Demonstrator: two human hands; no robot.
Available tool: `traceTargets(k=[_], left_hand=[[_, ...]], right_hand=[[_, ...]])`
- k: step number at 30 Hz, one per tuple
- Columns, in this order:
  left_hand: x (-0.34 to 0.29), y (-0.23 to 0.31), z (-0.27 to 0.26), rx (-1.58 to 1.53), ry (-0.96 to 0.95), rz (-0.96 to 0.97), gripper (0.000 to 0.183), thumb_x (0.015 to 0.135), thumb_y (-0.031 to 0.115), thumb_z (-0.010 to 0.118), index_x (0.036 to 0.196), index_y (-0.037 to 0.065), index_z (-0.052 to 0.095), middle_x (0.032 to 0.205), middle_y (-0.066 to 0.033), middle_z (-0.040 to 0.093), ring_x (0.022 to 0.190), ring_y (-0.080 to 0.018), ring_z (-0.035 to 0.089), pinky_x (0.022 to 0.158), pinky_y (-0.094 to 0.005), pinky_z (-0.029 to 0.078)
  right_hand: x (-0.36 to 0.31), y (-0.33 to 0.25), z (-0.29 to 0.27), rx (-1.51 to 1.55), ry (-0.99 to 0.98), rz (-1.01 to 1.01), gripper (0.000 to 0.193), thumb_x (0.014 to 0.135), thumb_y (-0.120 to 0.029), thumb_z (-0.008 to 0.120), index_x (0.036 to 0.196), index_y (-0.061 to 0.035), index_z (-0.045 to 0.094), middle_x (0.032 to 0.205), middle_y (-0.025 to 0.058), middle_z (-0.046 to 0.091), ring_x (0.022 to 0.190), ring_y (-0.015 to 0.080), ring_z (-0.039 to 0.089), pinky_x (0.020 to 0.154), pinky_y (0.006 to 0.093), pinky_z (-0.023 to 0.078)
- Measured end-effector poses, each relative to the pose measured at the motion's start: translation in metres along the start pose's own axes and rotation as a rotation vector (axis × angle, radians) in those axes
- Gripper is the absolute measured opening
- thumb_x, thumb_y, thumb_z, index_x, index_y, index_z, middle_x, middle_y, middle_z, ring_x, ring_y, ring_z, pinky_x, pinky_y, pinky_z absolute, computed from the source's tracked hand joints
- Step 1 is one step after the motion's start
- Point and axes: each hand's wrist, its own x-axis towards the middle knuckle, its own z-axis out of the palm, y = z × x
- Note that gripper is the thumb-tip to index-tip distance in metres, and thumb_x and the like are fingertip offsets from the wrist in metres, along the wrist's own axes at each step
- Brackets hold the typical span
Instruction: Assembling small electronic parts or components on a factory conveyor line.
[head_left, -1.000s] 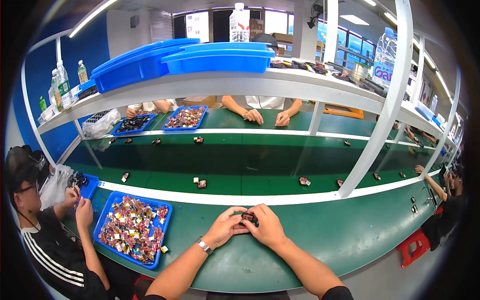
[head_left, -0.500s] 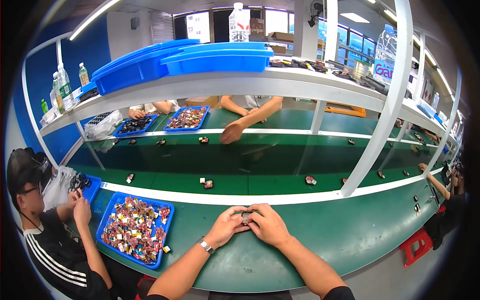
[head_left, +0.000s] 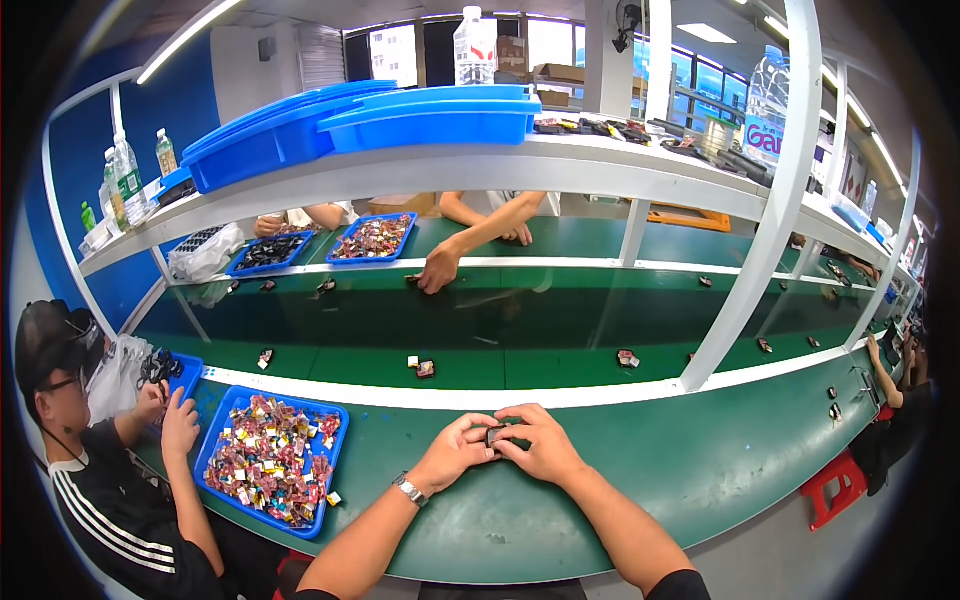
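Hands: small dark part (head_left: 497, 434) is being pinched by left hand (head_left: 455, 452) and right hand (head_left: 545, 447), fingers (head_left: 478, 432) closed around it.
Risk: part could be dropped onto green tabletop (head_left: 700, 470), being gripped only at fingertips.

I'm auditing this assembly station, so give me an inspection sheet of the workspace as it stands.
Surface: green bench, with a green conveyor belt beyond a white strip.
Job's things: small dark part pinched between left hand and right hand.
Clutter: blue tray of small colourful parts at left; stray small parts on the belt.
Fingers: both hands closed on the part.
Cables: nothing seen.
Surroundings: seated co-worker at left; another person's hand reaching onto the belt; blue bins on the white shelf.
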Motion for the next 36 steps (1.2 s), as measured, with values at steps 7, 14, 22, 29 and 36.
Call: traceTargets(k=[7,14,22,29,36], left_hand=[[-0.001,0.000,0.001,-0.006,-0.011,-0.032,0.031,0.097,0.000,0.053,0.126,0.006,0.047,0.121,-0.0105,0.061,0.113,-0.0188,0.060,0.103,-0.0385,0.049],[0.001,-0.003,0.001,-0.017,0.007,-0.006,0.028,0.098,0.001,0.052,0.125,0.006,0.048,0.123,-0.0092,0.061,0.114,-0.0186,0.059,0.100,-0.0381,0.050],[0.001,-0.005,-0.002,-0.038,0.016,-0.028,0.025,0.101,0.009,0.049,0.126,0.006,0.049,0.128,-0.0094,0.057,0.114,-0.0183,0.058,0.098,-0.0348,0.050],[0.001,-0.004,-0.005,-0.062,0.002,-0.027,0.025,0.101,0.010,0.049,0.125,0.006,0.049,0.131,-0.0103,0.055,0.115,-0.0184,0.058,0.098,-0.0356,0.050],[0.002,-0.005,-0.005,-0.063,0.010,0.000,0.023,0.101,0.009,0.049,0.123,0.006,0.049,0.133,-0.0117,0.055,0.118,-0.0206,0.057,0.099,-0.0368,0.049]], right_hand=[[0.000,-0.002,-0.001,0.010,0.007,-0.003,0.007,0.081,-0.012,0.071,0.086,-0.0077,0.071,0.120,0.0048,0.063,0.115,0.0250,0.056,0.092,0.0368,0.051],[-0.001,-0.003,-0.004,0.076,-0.063,-0.076,0.009,0.081,-0.013,0.072,0.089,-0.0080,0.071,0.123,0.0066,0.061,0.116,0.0264,0.055,0.092,0.0376,0.050],[-0.006,-0.002,0.007,0.050,0.038,0.008,0.011,0.082,-0.014,0.073,0.093,-0.0088,0.073,0.119,0.0048,0.062,0.113,0.0240,0.057,0.088,0.0353,0.052],[-0.004,-0.007,0.009,0.062,0.076,0.058,0.013,0.081,-0.012,0.074,0.093,-0.0099,0.075,0.116,0.0052,0.065,0.110,0.0253,0.059,0.090,0.0362,0.052],[-0.007,0.002,0.018,0.126,0.111,0.100,0.016,0.080,-0.012,0.075,0.096,-0.0120,0.076,0.117,0.0055,0.066,0.111,0.0258,0.060,0.095,0.0370,0.049]])
